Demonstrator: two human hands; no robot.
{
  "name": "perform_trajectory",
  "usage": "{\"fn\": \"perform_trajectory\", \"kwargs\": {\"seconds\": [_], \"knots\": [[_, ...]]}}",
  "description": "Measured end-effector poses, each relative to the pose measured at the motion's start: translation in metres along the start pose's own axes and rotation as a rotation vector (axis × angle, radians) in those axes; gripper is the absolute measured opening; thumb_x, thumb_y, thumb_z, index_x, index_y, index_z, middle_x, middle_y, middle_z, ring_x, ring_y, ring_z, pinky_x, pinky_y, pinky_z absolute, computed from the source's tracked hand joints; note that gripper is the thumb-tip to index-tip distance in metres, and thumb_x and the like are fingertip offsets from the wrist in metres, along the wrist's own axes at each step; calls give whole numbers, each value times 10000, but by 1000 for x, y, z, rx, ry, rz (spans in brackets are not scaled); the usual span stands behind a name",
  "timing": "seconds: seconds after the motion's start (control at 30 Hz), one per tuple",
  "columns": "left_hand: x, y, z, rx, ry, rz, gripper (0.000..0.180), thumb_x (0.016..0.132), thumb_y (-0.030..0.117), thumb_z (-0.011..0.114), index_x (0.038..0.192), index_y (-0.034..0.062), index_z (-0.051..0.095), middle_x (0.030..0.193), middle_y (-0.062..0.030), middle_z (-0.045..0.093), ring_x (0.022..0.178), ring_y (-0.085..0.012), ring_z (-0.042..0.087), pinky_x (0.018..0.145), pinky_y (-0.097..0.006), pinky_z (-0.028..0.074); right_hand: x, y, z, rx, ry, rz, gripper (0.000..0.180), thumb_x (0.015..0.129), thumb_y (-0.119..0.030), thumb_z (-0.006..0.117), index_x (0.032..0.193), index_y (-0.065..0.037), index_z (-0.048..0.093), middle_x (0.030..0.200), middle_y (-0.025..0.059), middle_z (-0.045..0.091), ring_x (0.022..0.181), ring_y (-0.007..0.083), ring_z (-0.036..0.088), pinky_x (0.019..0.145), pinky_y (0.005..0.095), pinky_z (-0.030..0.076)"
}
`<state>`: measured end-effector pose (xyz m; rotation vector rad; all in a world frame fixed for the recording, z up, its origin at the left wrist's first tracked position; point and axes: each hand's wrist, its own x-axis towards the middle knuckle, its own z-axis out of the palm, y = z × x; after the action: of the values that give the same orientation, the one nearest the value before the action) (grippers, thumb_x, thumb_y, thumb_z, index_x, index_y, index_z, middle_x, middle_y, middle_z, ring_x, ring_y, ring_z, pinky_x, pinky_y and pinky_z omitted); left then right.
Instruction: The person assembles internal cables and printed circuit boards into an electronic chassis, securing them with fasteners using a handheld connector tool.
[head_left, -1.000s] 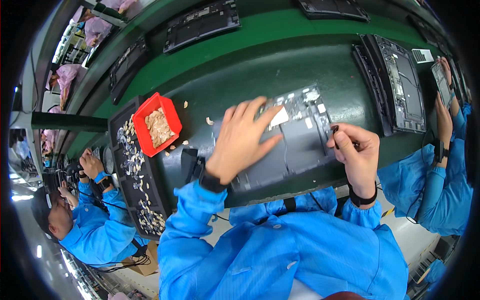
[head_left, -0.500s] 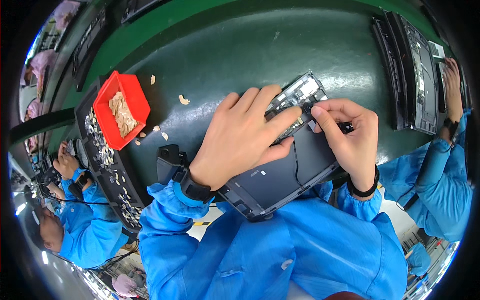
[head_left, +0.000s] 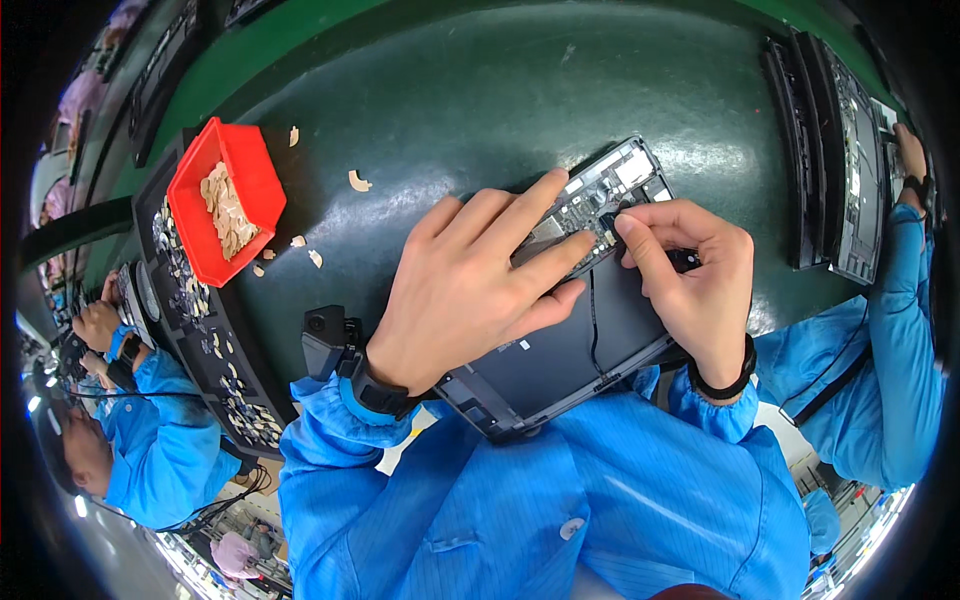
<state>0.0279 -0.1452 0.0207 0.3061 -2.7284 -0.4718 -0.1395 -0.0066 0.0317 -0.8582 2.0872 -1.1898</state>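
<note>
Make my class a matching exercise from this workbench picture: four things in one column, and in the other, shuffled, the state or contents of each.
Column one
1. Red bin
2. Left hand
3. Black tray
4. Right hand

Column two
A. Fingers spread over the dark casing
B. Holds a mix of small black and pale pieces
C. Curled around a dark item, fingertips at the circuit board
D. Holds flat, pale tan pieces

Pairs: 1-D, 2-A, 3-B, 4-C

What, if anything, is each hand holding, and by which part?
The right hand holds a small black item, but which part is gripped cannot be told. The left hand holds nothing visible, spread over the open laptop base.
</note>
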Motion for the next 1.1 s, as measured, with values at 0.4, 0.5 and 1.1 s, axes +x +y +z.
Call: {"fn": "perform_trajectory", "kwargs": {"seconds": [0.4, 0.5, 1.1], "knots": [[-2, 2, 2, -38, -15, -29, 403, 675, 285, 875, 1072, 238, 821, 1384, -69, 662, 911, -218, 667, 745, -340, 542, 0, -2, -2, -10, -21, 5, 74, 913, -27, 724, 927, 40, 752, 721, 112, 751, 669, 139, 740, 633, 263, 549], [-2, 2, 2, -34, -12, -31, 399, 676, 287, 874, 1068, 240, 822, 1382, -71, 665, 908, -218, 668, 743, -339, 541, 0, -1, -2, -16, -27, -3, 73, 911, -26, 724, 925, 40, 751, 717, 114, 747, 670, 145, 742, 633, 266, 551], [9, 4, 3, 52, -3, 16, 385, 688, 319, 867, 1066, 262, 817, 1344, -67, 680, 846, -199, 642, 691, -338, 502, 1, 2, 0, -57, -31, -73, 72, 910, -39, 728, 930, 25, 756, 747, 115, 751, 689, 164, 755, 618, 288, 564]]}}
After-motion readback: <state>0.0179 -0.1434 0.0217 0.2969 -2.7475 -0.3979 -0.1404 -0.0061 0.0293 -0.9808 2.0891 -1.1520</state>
